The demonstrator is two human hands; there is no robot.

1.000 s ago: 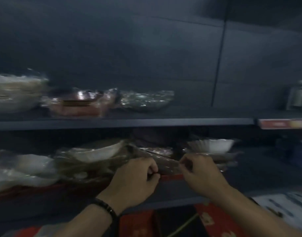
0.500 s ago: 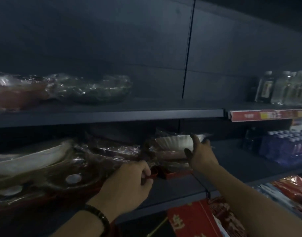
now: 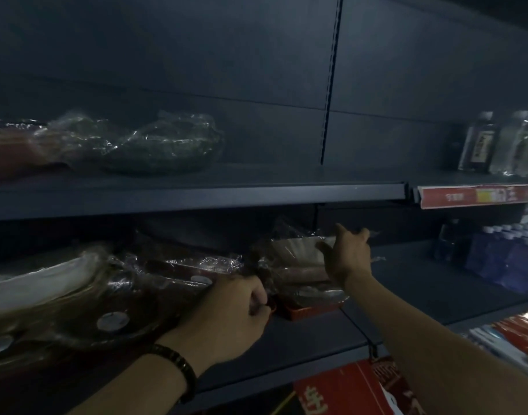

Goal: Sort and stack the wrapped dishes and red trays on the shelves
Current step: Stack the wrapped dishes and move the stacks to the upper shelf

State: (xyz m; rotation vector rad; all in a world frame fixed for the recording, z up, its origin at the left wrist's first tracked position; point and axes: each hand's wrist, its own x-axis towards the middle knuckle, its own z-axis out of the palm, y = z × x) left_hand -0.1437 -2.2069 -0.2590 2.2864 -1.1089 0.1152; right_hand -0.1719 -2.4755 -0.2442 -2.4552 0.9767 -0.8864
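Nearest, the left hand [image 3: 233, 313] has its fingers curled round the near edge of a flat, film-wrapped dark tray [image 3: 179, 274] on the dark lower shelf [image 3: 301, 342]. Just beside it, a film-wrapped white fluted bowl [image 3: 292, 250] sits on a red plastic tray [image 3: 310, 311]. The right hand [image 3: 345, 259] lies against the bowl's right side, fingers straight and spread. The film looks slippery and the bowl likely heavy and breakable, so the stiff tray rim seems the safer hold. Above, a film-wrapped green dish [image 3: 164, 148] rests on the upper shelf [image 3: 256, 193].
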